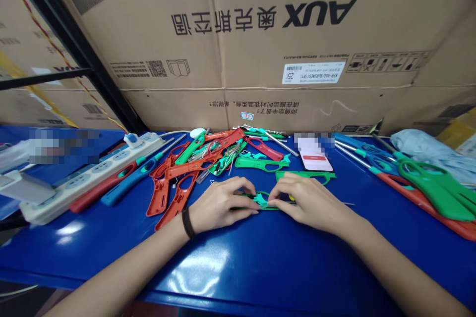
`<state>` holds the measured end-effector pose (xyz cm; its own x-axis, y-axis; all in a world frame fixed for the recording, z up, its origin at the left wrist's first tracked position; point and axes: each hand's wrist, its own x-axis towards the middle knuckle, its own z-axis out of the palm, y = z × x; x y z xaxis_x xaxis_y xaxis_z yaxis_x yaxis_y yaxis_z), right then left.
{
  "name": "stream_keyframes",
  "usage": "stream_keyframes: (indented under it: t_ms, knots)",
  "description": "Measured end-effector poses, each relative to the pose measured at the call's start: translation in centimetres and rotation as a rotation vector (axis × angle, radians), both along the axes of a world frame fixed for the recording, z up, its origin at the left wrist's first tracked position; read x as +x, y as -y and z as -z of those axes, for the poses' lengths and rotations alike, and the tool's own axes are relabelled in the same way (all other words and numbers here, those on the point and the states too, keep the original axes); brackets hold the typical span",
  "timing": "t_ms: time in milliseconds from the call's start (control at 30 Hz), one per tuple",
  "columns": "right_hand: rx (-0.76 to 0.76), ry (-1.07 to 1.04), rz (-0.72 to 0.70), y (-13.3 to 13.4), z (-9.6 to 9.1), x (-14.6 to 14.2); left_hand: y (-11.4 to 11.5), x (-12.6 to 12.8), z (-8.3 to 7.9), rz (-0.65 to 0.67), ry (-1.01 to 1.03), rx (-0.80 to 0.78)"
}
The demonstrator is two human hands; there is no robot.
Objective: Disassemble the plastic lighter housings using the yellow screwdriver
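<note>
Near the middle of the blue table, both my hands are at a green lighter casing half [274, 207] that lies flat with a teal trigger piece [261, 200] in it. My left hand [222, 202] grips the casing's left end between thumb and fingers. My right hand [305, 200] pinches at the casing just right of the teal piece; what its fingertips hold is too small to make out. A thin metal rod [347, 203] sticks out to the right beneath my right hand. Just behind lie another green casing half [308, 175] and a green handle shell [260, 163].
A pile of red casing halves [193, 166] and small parts lies behind my left hand. Left stand a power strip [92, 173] and red and blue lighters [130, 178]. A phone [313, 152] lies behind; more lighters [420, 193] lie right. A cardboard wall [253, 59] rises behind.
</note>
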<state>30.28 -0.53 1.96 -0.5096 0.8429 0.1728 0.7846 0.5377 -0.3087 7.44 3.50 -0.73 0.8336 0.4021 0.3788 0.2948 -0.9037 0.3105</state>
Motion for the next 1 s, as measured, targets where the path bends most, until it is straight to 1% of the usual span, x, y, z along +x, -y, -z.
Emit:
stream_keyframes:
  t_ms: [167,367,467,567,767,1000]
  knots:
    - [0.009,0.035,0.009,0.09,-0.19,-0.10,0.03,0.20,0.03,-0.018,0.010,-0.013]
    - [0.068,0.119,-0.008,0.22,0.09,-0.68,-0.12,0.28,0.19,0.019,0.065,-0.053]
    - [0.087,0.124,-0.031,0.20,0.23,-0.80,-0.22,0.20,0.11,0.032,0.071,-0.080]
    - [0.070,0.110,-0.022,0.15,0.27,-0.82,-0.25,0.06,-0.11,0.038,0.046,-0.107]
    - [0.034,0.086,0.006,0.16,0.30,-0.82,0.01,-0.06,-0.28,-0.019,-0.038,-0.069]
    - [0.040,0.091,0.018,0.25,0.24,-0.86,0.49,0.20,-0.26,-0.086,-0.059,-0.019]
